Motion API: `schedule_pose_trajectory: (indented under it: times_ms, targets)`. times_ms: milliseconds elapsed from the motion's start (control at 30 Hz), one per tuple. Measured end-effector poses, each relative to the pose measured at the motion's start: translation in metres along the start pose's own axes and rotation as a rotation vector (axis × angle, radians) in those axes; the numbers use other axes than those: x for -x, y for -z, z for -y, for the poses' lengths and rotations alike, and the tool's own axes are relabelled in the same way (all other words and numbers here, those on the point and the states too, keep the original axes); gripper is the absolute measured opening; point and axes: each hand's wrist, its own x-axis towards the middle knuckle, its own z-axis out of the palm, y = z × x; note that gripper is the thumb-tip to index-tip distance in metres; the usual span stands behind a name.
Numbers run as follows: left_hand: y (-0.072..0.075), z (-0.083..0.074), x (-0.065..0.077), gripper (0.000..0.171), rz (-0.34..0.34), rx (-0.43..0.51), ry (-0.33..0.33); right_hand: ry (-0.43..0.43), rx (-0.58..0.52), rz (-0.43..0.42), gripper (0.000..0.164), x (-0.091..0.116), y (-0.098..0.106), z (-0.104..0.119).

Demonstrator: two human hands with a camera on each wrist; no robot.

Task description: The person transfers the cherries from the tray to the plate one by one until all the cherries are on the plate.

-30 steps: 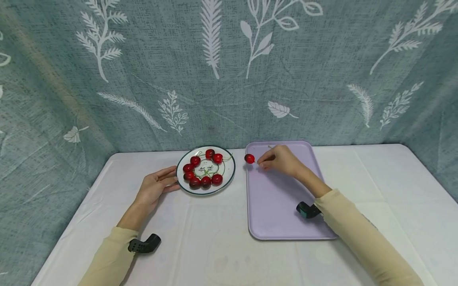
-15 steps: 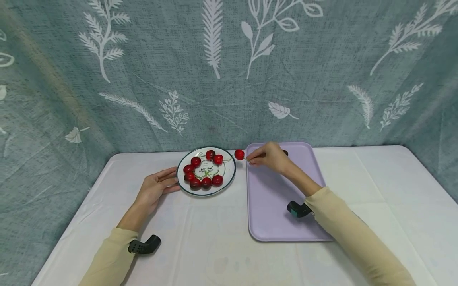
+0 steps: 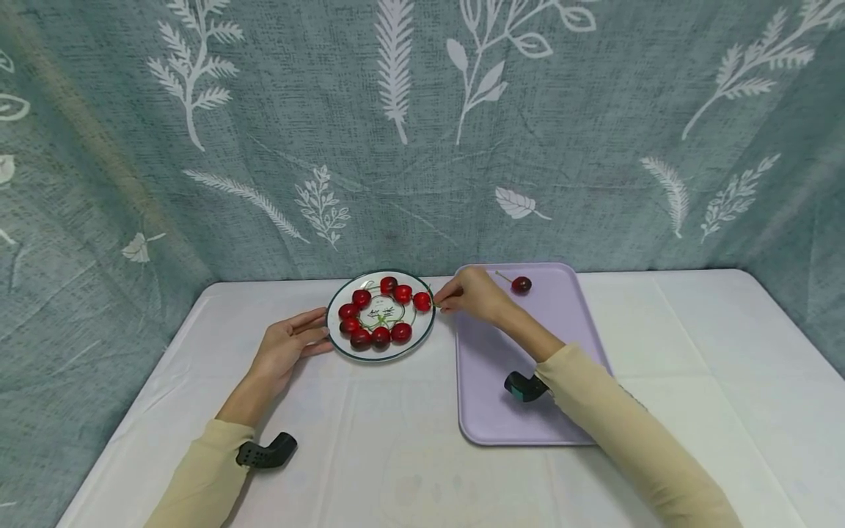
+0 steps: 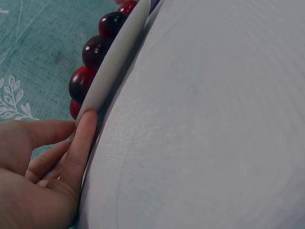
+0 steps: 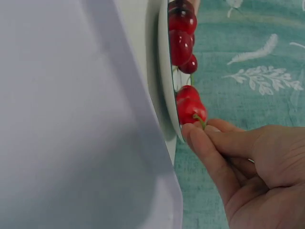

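My right hand (image 3: 474, 295) pinches the green stem of a red cherry (image 3: 422, 301) at the right rim of the white plate (image 3: 376, 357). In the right wrist view this cherry (image 5: 196, 110) is just inside the rim, overlapping another red one; I cannot tell whether it rests on the plate. Several dark red cherries (image 3: 360, 338) form a ring on the plate, stems mostly inward. My left hand (image 3: 282, 348) touches the plate's left rim with extended fingers. In the left wrist view, one fingertip (image 4: 87, 117) lies against the plate's outer side.
Right of the plate lies a lilac tray (image 3: 508, 418), under my right forearm. One dark cherry (image 3: 521, 285) with its stem is near the tray's far edge. A white cloth (image 3: 389, 469) covers the table, and a patterned green curtain (image 3: 422, 191) hangs behind.
My right hand has carried the cherry by its stem leftward from over the tray to the plate's right rim. The dark cherry on the tray has come into view. My left hand stays put.
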Motion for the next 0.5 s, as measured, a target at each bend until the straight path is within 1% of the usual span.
schedule_pose_trajectory:
  times_ms: [133,233,367,500]
  targets:
    - [0.001,0.000,0.000,0.054,0.000,0.005,0.005,-0.030,0.023,-0.034,0.012,-0.005,-0.005,0.001]
    - [0.001,0.000,0.000,0.054,-0.001,0.011,0.008,-0.078,-0.032,-0.075,0.013,-0.009,-0.009,0.000]
    - [0.001,0.000,-0.001,0.054,0.005,0.014,0.004,-0.164,-0.152,-0.152,0.014,-0.013,-0.013,-0.002]
    - [0.001,0.000,-0.001,0.053,0.004,0.003,-0.001,-0.191,-0.174,-0.220,0.014,-0.018,-0.016,-0.003]
